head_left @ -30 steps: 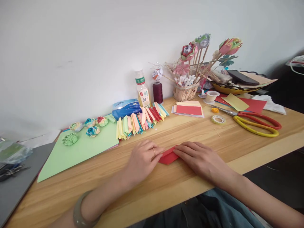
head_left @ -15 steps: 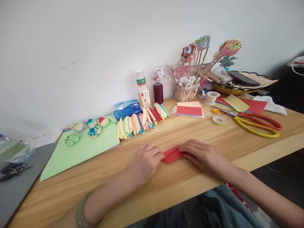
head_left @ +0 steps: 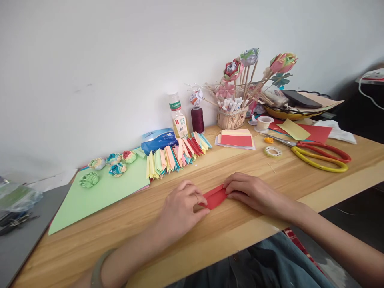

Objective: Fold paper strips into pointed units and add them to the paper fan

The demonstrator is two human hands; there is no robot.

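Note:
A small sheet of red paper (head_left: 216, 198) lies low over the wooden table, its far long edge folded up in a narrow strip. My left hand (head_left: 184, 202) grips its left end, the thumb in front and the fingers bent behind. At the right end, the fingertips and thumb of my right hand (head_left: 247, 191) pinch the paper near the fold. Both ends of the sheet are partly hidden by my fingers. Beyond my hands stands a row of folded paper strips (head_left: 177, 156) in several colours.
Large scissors (head_left: 321, 154), a tape roll (head_left: 273, 151) and a toothpick (head_left: 271, 168) lie to the right. Farther back are stacked paper cards (head_left: 236, 140), a bottle (head_left: 180, 120), a thread spool (head_left: 197, 120) and a basket (head_left: 231, 119) of paper flowers. Green paper (head_left: 102, 200) bears folded flowers at left.
My left thumb has come forward to the near side of the red paper, and that hand's grip has opened slightly. The folded edge stands up more. The view has shifted slightly.

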